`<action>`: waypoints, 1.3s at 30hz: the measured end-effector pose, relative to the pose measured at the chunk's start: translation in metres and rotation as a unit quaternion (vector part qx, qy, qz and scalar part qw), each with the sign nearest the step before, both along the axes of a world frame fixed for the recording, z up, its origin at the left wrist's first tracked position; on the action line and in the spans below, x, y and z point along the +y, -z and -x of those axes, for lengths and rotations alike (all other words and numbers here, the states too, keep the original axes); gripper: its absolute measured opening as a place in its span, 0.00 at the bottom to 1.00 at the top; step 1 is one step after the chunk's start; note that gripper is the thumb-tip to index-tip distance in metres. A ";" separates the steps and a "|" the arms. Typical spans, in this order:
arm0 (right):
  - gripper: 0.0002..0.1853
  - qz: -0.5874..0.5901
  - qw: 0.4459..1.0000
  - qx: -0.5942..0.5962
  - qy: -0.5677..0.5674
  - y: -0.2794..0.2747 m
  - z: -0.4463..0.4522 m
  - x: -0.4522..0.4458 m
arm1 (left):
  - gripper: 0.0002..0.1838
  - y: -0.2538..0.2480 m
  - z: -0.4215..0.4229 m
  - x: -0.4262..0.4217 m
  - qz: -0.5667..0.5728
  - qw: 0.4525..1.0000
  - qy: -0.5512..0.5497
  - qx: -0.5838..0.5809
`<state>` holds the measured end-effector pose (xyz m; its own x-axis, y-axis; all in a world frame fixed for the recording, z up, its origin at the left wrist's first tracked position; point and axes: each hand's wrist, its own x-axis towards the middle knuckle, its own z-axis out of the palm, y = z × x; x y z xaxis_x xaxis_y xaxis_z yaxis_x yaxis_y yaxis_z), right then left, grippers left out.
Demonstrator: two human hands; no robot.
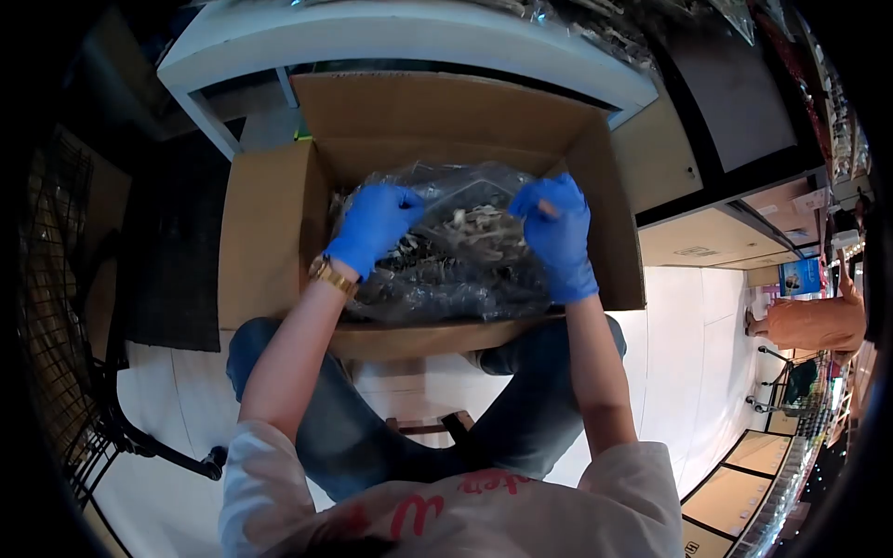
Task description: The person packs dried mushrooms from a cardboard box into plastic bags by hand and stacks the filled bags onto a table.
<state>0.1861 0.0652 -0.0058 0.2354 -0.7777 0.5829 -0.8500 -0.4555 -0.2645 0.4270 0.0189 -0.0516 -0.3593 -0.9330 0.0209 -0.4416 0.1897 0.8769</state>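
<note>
An open cardboard box (270,228) stands in front of my knees. Inside it lies a clear plastic bag (446,302) holding pale and dark, dried-looking pieces (479,232) whose kind I cannot make out. My left hand (377,223), in a blue glove, is closed at the bag's upper left, pinching the film. On the opposite side, my right hand (560,231), also gloved, has its fingers bent together on the bag's upper right edge. A small tan patch shows at its fingers. Between the two hands the film stretches across the pieces.
A white table (400,42) stands behind the box, with packaged goods along its far edge. Wooden cabinets (716,242) line the right side. To the left are a dark mat (177,251) and a wire cart (65,316). A person in orange (814,324) is far right.
</note>
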 end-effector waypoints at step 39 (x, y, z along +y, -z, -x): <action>0.06 0.086 0.989 -0.116 0.043 -0.002 -0.014 0.008 | 0.03 -0.027 -0.018 0.014 0.117 0.988 -0.067 0.076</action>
<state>0.2002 0.0732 -0.0038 0.0184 -0.6743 0.7382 -0.8131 -0.4398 -0.3815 0.4447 0.0329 -0.0248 -0.2095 -0.9349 0.2865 -0.3436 0.3447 0.8736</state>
